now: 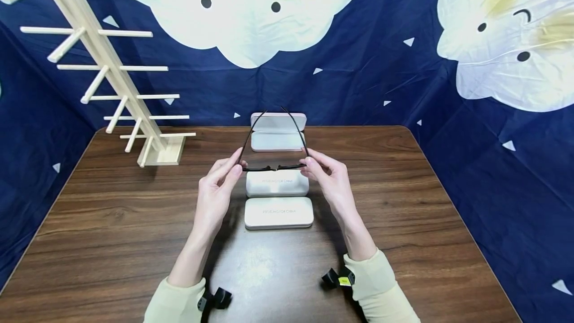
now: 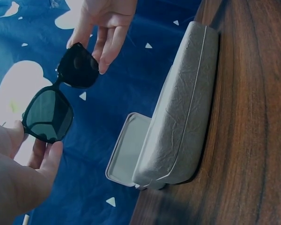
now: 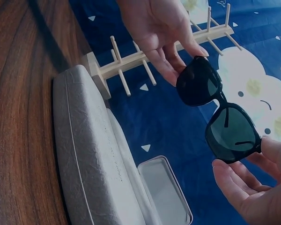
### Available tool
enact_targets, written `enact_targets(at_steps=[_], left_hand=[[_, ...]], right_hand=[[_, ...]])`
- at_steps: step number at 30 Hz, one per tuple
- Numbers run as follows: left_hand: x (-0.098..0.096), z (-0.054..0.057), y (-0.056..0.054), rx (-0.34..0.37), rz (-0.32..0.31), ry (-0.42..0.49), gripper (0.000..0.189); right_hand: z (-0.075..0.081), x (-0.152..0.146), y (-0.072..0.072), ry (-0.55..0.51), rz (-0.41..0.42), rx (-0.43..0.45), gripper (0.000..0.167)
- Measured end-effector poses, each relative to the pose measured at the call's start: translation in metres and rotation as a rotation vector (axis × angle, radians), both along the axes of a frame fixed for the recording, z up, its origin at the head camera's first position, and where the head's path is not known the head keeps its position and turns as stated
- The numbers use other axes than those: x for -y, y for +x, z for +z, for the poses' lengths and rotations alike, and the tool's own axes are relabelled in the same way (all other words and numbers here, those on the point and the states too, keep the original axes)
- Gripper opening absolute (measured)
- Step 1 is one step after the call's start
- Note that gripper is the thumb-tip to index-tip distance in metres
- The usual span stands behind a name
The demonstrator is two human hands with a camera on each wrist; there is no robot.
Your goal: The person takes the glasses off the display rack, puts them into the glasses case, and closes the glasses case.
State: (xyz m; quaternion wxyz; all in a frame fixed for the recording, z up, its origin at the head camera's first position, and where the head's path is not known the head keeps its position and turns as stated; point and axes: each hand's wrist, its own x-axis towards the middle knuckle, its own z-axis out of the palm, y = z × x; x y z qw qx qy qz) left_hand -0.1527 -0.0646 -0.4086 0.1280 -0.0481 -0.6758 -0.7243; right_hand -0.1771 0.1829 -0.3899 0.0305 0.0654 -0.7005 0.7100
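A pair of black sunglasses (image 3: 232, 133) with dark lenses is held up over the table, its temples unfolded and pointing away. My left hand (image 1: 215, 191) pinches the left end of the frame between thumb and fingers. At the other end, my right hand (image 1: 331, 181) pinches the frame the same way. Below the sunglasses lie two closed pale glasses cases, the nearer case (image 1: 279, 213) and the middle case (image 1: 273, 189). Behind them an open glasses case (image 1: 278, 142) stands with its lid raised, partly crossed by the temples.
A wooden peg rack (image 1: 121, 76) stands at the back left of the brown wooden table (image 1: 112, 243), its bare pegs sticking out several ways. A dark blue cloth (image 1: 367, 88) with white clouds hangs behind and beside the table.
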Motion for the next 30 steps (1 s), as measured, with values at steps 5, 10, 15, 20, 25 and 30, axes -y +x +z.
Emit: enact_targets(at_steps=[5, 10, 15, 20, 25, 30], left_hand=[[0.0007, -0.0001, 0.0000, 0.013, 0.006, -0.022, 0.037], [0.0006, -0.0002, -0.0002, 0.012, 0.004, -0.028, 0.036], [0.0003, -0.0008, -0.0005, 0.007, -0.002, -0.029, 0.036], [0.0002, -0.0029, -0.0001, 0.018, -0.018, -0.084, 0.034], [-0.0004, -0.0037, 0.0003, 0.024, -0.020, -0.097, 0.034], [-0.0009, -0.0029, -0.0001, 0.011, -0.010, -0.089, 0.033]], right_hand=[[-0.0006, -0.0004, 0.0001, 0.003, 0.006, 0.003, 0.035], [0.0004, -0.0007, 0.0004, 0.007, 0.005, -0.001, 0.035], [0.0001, -0.0012, 0.0004, 0.008, 0.006, 0.001, 0.035], [0.0010, 0.0000, 0.0005, -0.002, -0.012, 0.004, 0.035], [0.0023, -0.0005, 0.0008, 0.002, -0.021, 0.000, 0.036], [0.0012, -0.0013, 0.0004, 0.014, -0.013, 0.002, 0.037]])
